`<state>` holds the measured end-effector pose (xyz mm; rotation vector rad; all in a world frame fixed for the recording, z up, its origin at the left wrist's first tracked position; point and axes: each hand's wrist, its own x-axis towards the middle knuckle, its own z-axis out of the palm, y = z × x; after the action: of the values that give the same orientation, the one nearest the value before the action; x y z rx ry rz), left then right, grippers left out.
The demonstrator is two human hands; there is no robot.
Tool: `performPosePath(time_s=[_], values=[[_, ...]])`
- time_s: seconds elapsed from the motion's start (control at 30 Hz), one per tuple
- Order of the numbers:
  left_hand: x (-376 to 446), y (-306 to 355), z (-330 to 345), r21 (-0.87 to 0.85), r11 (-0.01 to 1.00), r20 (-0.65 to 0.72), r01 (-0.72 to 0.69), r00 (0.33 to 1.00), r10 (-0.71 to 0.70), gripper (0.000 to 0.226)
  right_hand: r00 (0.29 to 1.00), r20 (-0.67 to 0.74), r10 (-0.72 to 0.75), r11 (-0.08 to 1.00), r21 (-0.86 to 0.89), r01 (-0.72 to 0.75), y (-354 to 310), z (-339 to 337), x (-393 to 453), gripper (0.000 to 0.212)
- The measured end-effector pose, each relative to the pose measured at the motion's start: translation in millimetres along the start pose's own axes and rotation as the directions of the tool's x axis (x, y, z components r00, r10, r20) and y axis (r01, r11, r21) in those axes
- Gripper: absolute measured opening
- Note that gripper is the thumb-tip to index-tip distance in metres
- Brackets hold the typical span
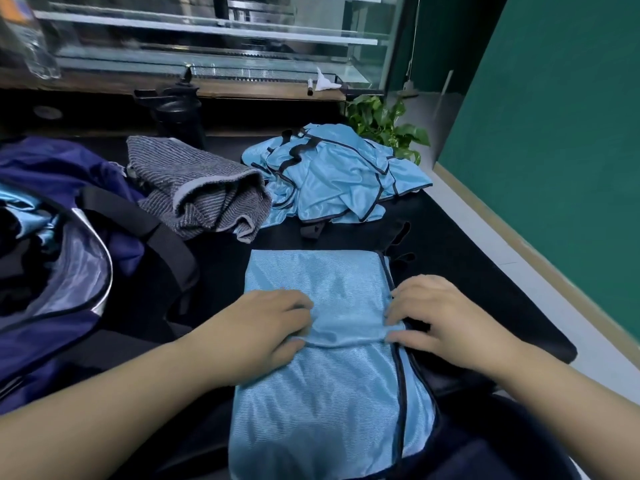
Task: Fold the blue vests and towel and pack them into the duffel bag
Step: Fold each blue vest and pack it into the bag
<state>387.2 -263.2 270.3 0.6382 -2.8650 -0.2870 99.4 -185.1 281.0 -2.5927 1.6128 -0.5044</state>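
A light blue mesh vest point(318, 393) with black trim lies flat and lengthwise on the black table, its near end hanging toward me. My left hand point(263, 327) pinches a raised crease across the vest's middle at its left side. My right hand point(440, 317) pinches the same crease at the right, black-trimmed edge. A heap of crumpled blue vests point(332, 174) lies farther back. A grey striped towel point(204, 192) sits bunched to the left of that heap. The navy duffel bag point(69, 271) stands open at the left with blue fabric inside.
A black bottle point(180, 109) stands behind the towel. A green plant point(384, 123) grows at the back right beside the green wall. A glass display case point(214, 39) runs along the back. The table's right edge point(485, 244) drops to a grey floor.
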Motion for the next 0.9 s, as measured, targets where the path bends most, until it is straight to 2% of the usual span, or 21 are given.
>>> performPosePath(time_s=[0.07, 0.13, 0.2, 0.23, 0.3, 0.37, 0.4, 0.43, 0.5, 0.63, 0.7, 0.77, 0.83, 0.9], values=[[1.5, 0.7, -3.6, -0.092, 0.994, 0.044, 0.065, 0.997, -0.062, 0.037, 0.998, 0.045, 0.046, 0.998, 0.036, -0.047, -4.1, -3.5, 5.4, 0.045], [7.4, -3.4, -7.8, -0.143, 0.979, 0.053, 0.145, 0.989, -0.139, 0.048, 0.997, -0.013, 0.079, 0.996, 0.046, -0.078, -8.0, -6.9, 18.4, 0.048], [14.9, -8.7, -10.6, -0.126, 0.954, -0.065, 0.273, 0.957, -0.283, 0.030, 0.987, -0.112, 0.113, 0.993, 0.057, -0.107, -14.4, -10.5, 39.1, 0.039], [18.4, -10.4, -11.0, -0.105, 0.915, -0.116, 0.389, 0.909, -0.400, 0.020, 0.979, -0.140, 0.148, 0.988, 0.062, -0.141, -17.8, -11.2, 50.3, 0.031], [23.9, -13.9, -9.8, -0.106, 0.740, -0.148, 0.664, 0.726, -0.672, 0.033, 0.971, -0.118, 0.206, 0.978, 0.048, -0.202, -23.8, -7.4, 71.5, 0.025], [25.6, -23.0, -5.2, -0.213, 0.552, -0.127, 0.806, 0.537, -0.834, 0.046, 0.969, -0.036, 0.244, 0.969, -0.018, -0.245, -26.4, 5.0, 85.5, 0.040], [26.0, -26.8, -4.0, -0.287, 0.491, -0.103, 0.823, 0.483, -0.869, 0.047, 0.963, 0.007, 0.268, 0.962, -0.065, -0.267, -25.9, 13.5, 88.8, 0.047], [26.3, -30.8, -2.8, -0.376, 0.447, -0.076, 0.812, 0.453, -0.888, 0.045, 0.953, 0.053, 0.297, 0.949, -0.126, -0.289, -24.4, 22.9, 89.6, 0.053], [28.3, -34.1, -2.5, -0.581, 0.374, -0.029, 0.722, 0.442, -0.897, 0.039, 0.930, 0.125, 0.346, 0.920, -0.242, -0.309, -19.9, 40.2, 86.1, 0.061], [36.3, -35.0, -12.1, -0.836, 0.215, 0.013, 0.505, 0.411, -0.912, 0.040, 0.931, 0.117, 0.345, 0.902, -0.314, -0.295, -13.9, 53.2, 81.0, 0.088], [38.7, -38.2, -17.0, -0.865, 0.187, 0.012, 0.466, 0.390, -0.921, 0.040, 0.930, 0.117, 0.350, 0.899, -0.321, -0.298, -14.1, 54.2, 81.9, 0.092], [39.1, -40.3, -20.8, -0.856, 0.203, -0.006, 0.475, 0.383, -0.924, 0.038, 0.926, 0.116, 0.359, 0.899, -0.311, -0.310, -15.3, 54.1, 82.6, 0.092], [39.6, -38.8, -22.8, -0.873, 0.173, 0.035, 0.455, 0.413, -0.910, 0.038, 0.923, 0.118, 0.365, 0.898, -0.304, -0.317, -15.5, 53.6, 82.7, 0.092], [39.3, -36.5, -20.7, -0.891, 0.135, 0.097, 0.433, 0.473, -0.876, 0.040, 0.923, 0.116, 0.366, 0.900, -0.298, -0.319, -14.6, 53.9, 83.3, 0.093]])
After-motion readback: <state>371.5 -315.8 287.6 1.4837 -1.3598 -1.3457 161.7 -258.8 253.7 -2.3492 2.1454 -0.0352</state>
